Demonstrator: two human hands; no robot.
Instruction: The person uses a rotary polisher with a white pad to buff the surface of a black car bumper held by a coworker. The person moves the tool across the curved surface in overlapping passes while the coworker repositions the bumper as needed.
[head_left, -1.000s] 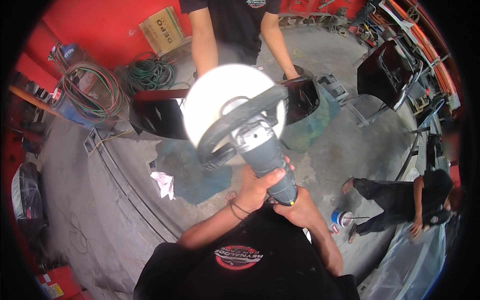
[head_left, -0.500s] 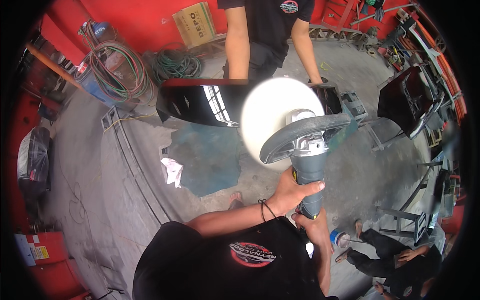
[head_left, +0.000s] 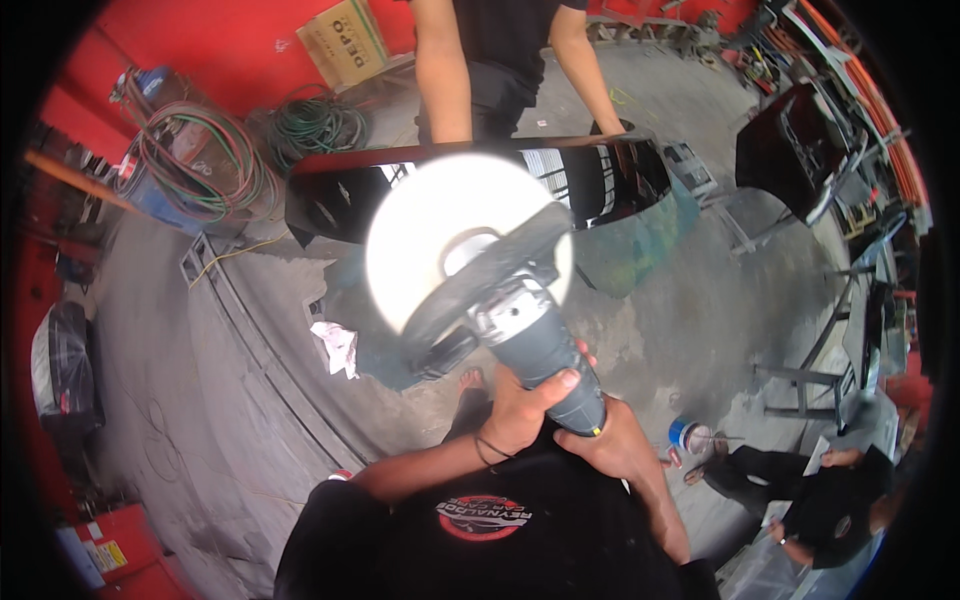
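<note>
Both my hands hold a grey-bodied polisher [head_left: 545, 350], tilted with its head up and to the left. My left hand [head_left: 520, 408] wraps round the body near its silver gear head. Behind it, my right hand [head_left: 617, 440] grips the rear end of the body. A large round white pad [head_left: 412, 225] faces away from me, with a black loop handle [head_left: 495, 270] crossing in front of it. Past the pad lies a glossy black car panel [head_left: 345, 200], partly hidden by it. I cannot tell whether pad and panel touch.
Across the panel, another person [head_left: 445, 80] leans in with both arms on or behind it. Coiled hoses [head_left: 315, 130] and a cardboard box [head_left: 345, 45] are at the far left. A metal stand [head_left: 815, 390] and a seated person [head_left: 840, 500] are at the right, near a blue can [head_left: 690, 435].
The polisher and my two hands have swung to the left, and the tool now leans leftward. The view has shifted slightly. The seated person's arms have moved.
</note>
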